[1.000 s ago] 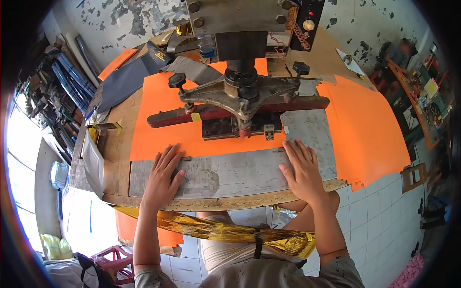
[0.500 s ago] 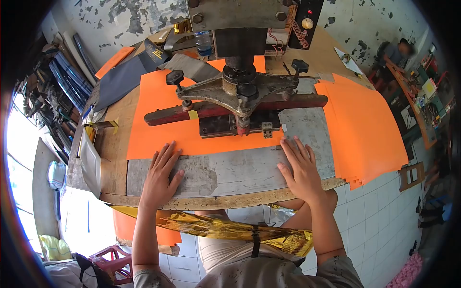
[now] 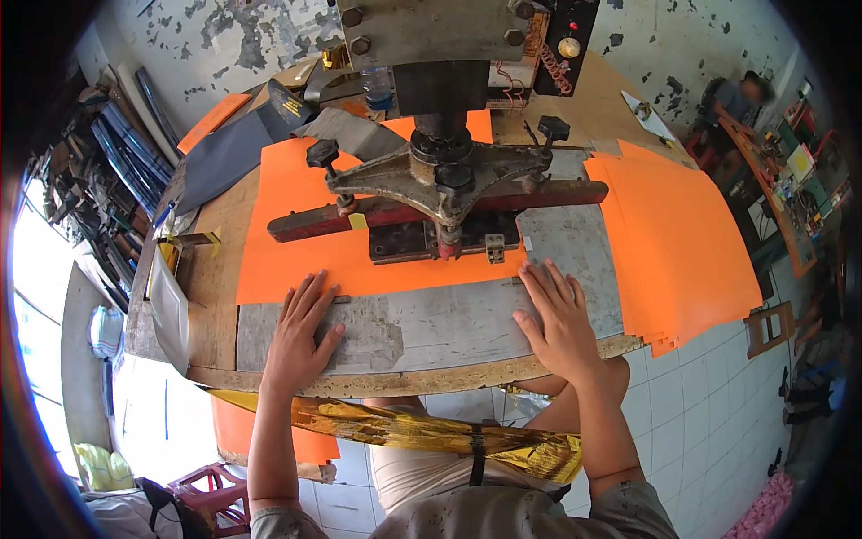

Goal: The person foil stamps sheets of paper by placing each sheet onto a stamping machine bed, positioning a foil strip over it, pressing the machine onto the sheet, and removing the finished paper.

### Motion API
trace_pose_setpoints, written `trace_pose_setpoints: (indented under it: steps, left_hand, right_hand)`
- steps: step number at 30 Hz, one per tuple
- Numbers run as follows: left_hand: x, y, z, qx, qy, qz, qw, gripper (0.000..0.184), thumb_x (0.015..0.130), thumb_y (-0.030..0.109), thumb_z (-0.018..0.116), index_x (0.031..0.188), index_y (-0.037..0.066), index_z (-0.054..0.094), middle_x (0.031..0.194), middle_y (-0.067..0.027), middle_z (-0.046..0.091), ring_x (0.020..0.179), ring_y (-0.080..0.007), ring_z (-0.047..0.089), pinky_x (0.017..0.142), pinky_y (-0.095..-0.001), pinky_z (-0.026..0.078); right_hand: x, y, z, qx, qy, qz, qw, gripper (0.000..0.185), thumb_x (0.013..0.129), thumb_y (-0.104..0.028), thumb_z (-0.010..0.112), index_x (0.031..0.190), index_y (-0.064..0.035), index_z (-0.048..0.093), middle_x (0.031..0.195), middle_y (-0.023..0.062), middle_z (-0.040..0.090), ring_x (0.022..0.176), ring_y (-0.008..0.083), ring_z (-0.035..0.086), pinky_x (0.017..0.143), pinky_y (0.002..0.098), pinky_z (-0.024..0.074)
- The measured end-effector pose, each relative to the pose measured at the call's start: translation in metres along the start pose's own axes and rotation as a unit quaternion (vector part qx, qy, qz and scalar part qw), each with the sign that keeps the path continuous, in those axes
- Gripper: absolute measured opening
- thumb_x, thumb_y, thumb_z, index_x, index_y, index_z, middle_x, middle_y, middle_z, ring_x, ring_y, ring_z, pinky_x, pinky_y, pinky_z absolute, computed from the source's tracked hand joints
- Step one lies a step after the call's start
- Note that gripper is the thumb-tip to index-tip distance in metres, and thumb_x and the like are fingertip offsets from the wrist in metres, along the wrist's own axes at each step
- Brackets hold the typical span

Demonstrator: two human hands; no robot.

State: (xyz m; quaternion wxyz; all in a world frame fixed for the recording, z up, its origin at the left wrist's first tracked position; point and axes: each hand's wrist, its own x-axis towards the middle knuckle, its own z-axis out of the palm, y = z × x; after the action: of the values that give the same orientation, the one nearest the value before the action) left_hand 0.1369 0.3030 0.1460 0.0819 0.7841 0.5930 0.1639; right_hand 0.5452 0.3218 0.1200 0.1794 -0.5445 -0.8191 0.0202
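Observation:
My left hand [image 3: 303, 336] lies flat with fingers spread on the grey metal plate [image 3: 431, 332], its fingertips on the near edge of a large orange sheet [image 3: 310, 260]. My right hand [image 3: 558, 325] rests the same way farther right, fingertips by the sheet's near right corner. Neither hand holds anything. Between and beyond them, a press head [image 3: 440, 171] with black knobs carries a long dark red bar [image 3: 566, 194] and a dark block [image 3: 395, 241] low over the sheet. Whether the block touches the sheet, I cannot tell.
A stack of orange sheets [image 3: 678, 242] lies at the table's right. Dark grey material [image 3: 224, 162] and a water bottle [image 3: 377, 88] are at the back. Crumpled gold foil [image 3: 386, 427] stretches below the front edge, over my lap. Another person [image 3: 741, 99] sits far right.
My hands stay flat at the sheet's near edge. The view has shifted slightly, so the press head appears a little lower and farther left.

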Motion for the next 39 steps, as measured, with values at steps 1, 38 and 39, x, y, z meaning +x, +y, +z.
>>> trace_pose_setpoints:
  steps: [1,38,39]
  left_hand:
    - [0.0,0.001,0.0,0.002,0.0,-0.001,1.0,0.059,0.099,0.032,0.061,0.151,0.007,0.052,0.166,-0.0161,0.037,0.156,-0.0358,0.029,0.128,-0.0513,0.02]
    - [0.012,0.003,0.004,0.005,0.021,-0.045,0.999,0.063,0.083,0.026,0.073,0.14,0.002,0.061,0.158,-0.017,0.05,0.149,-0.0396,0.042,0.123,-0.0552,0.03]
    - [0.012,0.004,0.004,0.003,0.02,-0.047,0.999,0.063,0.083,0.026,0.073,0.14,0.002,0.061,0.158,-0.0167,0.05,0.149,-0.0393,0.042,0.123,-0.0552,0.03]
  right_hand:
    - [-0.001,0.0,0.001,0.0,0.001,0.002,1.0,0.063,0.108,-0.043,0.05,0.16,-0.0094,0.038,0.163,0.0089,0.042,0.155,0.0334,0.03,0.125,0.0585,0.0239]
    - [0.013,-0.002,-0.012,0.057,-0.042,0.053,0.996,0.071,0.1,-0.039,0.063,0.159,-0.007,0.038,0.161,0.0089,0.047,0.153,0.0372,0.035,0.121,0.0606,0.0259]
    - [0.013,-0.001,-0.013,0.056,-0.039,0.052,0.996,0.071,0.101,-0.039,0.063,0.159,-0.0071,0.039,0.161,0.0089,0.047,0.153,0.0371,0.035,0.121,0.0608,0.0261]
